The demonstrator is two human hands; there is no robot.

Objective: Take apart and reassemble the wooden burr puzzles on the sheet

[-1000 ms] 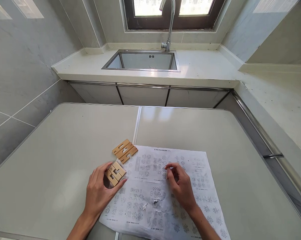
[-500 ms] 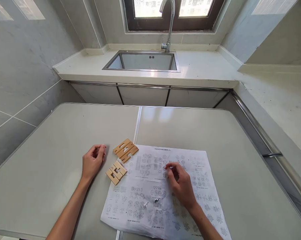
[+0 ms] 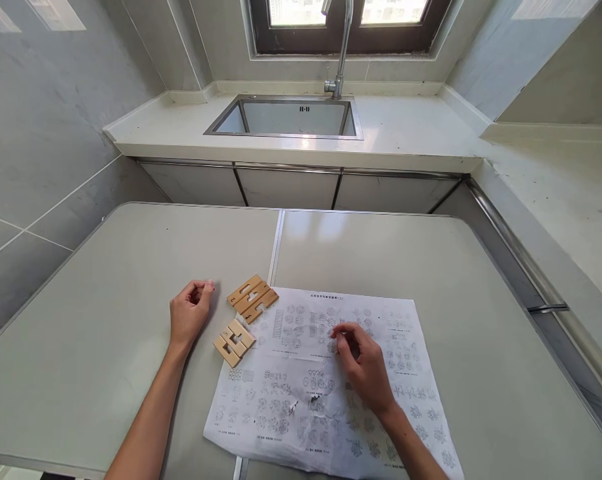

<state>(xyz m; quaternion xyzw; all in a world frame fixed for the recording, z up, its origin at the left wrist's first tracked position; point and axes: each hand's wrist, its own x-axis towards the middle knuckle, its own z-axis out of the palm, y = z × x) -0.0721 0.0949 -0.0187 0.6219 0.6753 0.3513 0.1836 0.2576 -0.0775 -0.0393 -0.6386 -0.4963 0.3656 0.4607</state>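
Observation:
A large white paper [image 3: 301,373] printed with small diagrams lies on the grey table. Flat wooden pieces with cut-outs form two groups: a darker group [image 3: 253,299] at the paper's upper left corner and a lighter group [image 3: 235,343] just below it, overlapping the paper's left edge. My left hand [image 3: 191,312] rests on the table left of the wooden pieces, its fingers curled closed with nothing visible in them. Over the upper right part of the paper is my right hand [image 3: 361,360], thumb and fingertips bent towards each other; no object shows in it.
The table [image 3: 105,320] has a pale seam [image 3: 277,243] down its middle. Beyond it stand a white counter [image 3: 411,133] with a sink [image 3: 285,119] and a faucet [image 3: 339,60] below a window. A metal rail [image 3: 545,293] runs along the right side.
My left hand has shifted slightly up and right, its fingers curled more tightly. My right hand, the paper and the wooden pieces look unchanged apart from a small camera shift.

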